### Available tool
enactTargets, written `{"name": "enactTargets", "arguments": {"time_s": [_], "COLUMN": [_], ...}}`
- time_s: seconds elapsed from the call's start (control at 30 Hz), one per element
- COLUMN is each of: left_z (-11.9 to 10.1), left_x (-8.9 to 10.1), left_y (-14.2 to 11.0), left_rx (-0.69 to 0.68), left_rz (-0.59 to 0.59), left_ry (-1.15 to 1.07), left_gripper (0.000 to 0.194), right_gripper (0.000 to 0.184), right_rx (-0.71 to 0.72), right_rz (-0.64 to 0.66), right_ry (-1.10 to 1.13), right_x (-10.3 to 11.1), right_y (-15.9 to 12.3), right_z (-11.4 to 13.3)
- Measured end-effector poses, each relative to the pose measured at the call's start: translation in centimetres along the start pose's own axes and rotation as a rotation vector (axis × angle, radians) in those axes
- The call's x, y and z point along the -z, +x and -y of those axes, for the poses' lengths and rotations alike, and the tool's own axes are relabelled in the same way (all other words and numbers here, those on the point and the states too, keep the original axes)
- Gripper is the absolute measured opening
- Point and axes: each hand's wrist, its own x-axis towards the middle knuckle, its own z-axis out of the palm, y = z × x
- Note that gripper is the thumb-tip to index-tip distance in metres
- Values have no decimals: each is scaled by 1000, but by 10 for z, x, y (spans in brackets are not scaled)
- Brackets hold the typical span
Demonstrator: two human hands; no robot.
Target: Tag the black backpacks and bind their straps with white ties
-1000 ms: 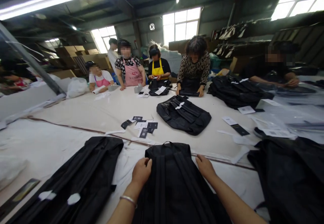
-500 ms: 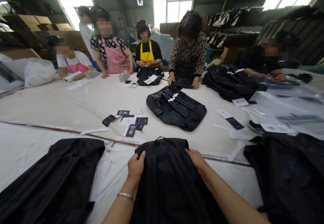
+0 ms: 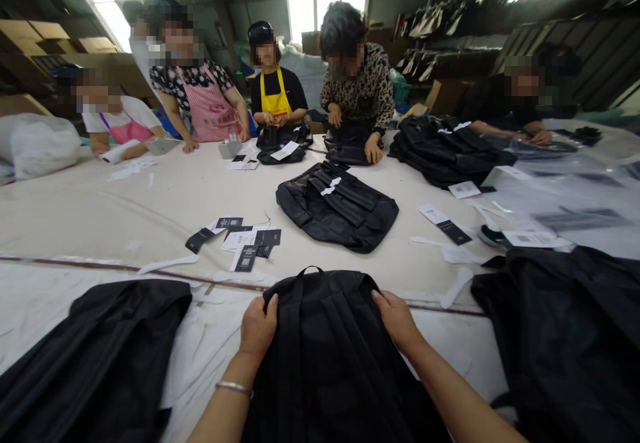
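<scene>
A black backpack point(image 3: 325, 356) lies in front of me with its shoulder straps facing up and its top loop pointing away. My left hand point(image 3: 257, 326) grips its upper left corner, thumb on top and the other fingers hidden behind the fabric. At the upper right corner my right hand point(image 3: 397, 319) pinches the edge the same way. Another black backpack point(image 3: 100, 356) lies to the left of my left hand. More black bags point(image 3: 565, 343) lie to the right, beyond my right forearm.
Black and white hang tags point(image 3: 250, 246) lie on the pale table point(image 3: 125, 223). A black backpack point(image 3: 340, 206) with white paper on its straps lies past mine. Across the table several co-workers handle bags, one in a yellow apron point(image 3: 277, 96). Clear plastic bags point(image 3: 580, 196) cover the right side.
The view has shifted slightly, so the table and people sit further left. Both hands keep hold of the backpack, whose top looks spread a little wider. The co-worker opposite has lifted one hand.
</scene>
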Motion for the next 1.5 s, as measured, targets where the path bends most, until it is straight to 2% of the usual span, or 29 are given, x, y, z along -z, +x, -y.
{"name": "enactTargets", "arguments": {"time_s": [0.1, 0.17, 0.23, 0.3, 0.43, 0.53, 0.57, 0.63, 0.7, 0.77, 0.93, 1.07, 1.1, 1.17, 1.23, 1.3, 1.33, 1.4, 1.47, 1.5], "left_z": [-3, -4, -5, -6, -8, -11, -12, -14, -15, -14, -11, -25, -31, -47, -61, -66, -65, -55, -43, -38], "left_x": [-7, -12, -16, -17, -16, -15, -14, -14, -17, -22, -38, -30, -25, -14, -8, -11, -16, -31, -48, -56], "left_y": [7, 11, 15, 17, 28, 39, 42, 43, 40, 37, 43, 50, 48, 42, 31, 20, 15, 10, 14, 18], "left_rx": [104, 172, 193, 181, 168, 155, 137, 103, 99, 124, 163, 176, 144, -22, -260, -436, -475, -477, -427, -413], "left_rz": [17, 33, 54, 84, 117, 127, 129, 124, 101, 67, 84, 118, 92, 4, -57, -5, 46, 142, 192, 205], "left_ry": [12, 28, 43, 55, 73, 61, 52, 39, 45, 67, 158, 239, 272, 344, 375, 348, 331, 319, 327, 333], "left_gripper": [39, 46, 52, 48, 35, 37, 38, 40, 44, 51, 59, 54, 50, 40, 38, 42, 45, 55, 63, 64], "right_gripper": [45, 45, 46, 50, 68, 87, 86, 69, 50, 43, 44, 52, 55, 60, 64, 67, 68, 68, 70, 72], "right_rx": [21, 4, -10, -20, -69, -109, -111, -74, 11, 78, 25, -29, -46, 2, 174, 385, 463, 532, 477, 442], "right_rz": [-32, -13, 23, 40, 5, -31, -37, -57, -96, -138, -114, -64, -56, -79, -174, -221, -185, -10, 153, 192], "right_ry": [-47, -117, -168, -203, -239, -299, -318, -343, -384, -476, -722, -741, -737, -749, -763, -757, -752, -756, -766, -766], "right_x": [-1, -2, -1, 0, -7, -20, -25, -32, -35, -38, -45, -43, -42, -39, -38, -40, -43, -51, -59, -62], "right_y": [6, 13, 20, 25, 34, 36, 36, 35, 34, 34, 43, 43, 42, 38, 32, 25, 22, 18, 19, 22], "right_z": [-12, -20, -25, -24, -7, 14, 20, 26, 23, 14, -7, -1, 4, 16, 30, 42, 46, 47, 41, 38]}}
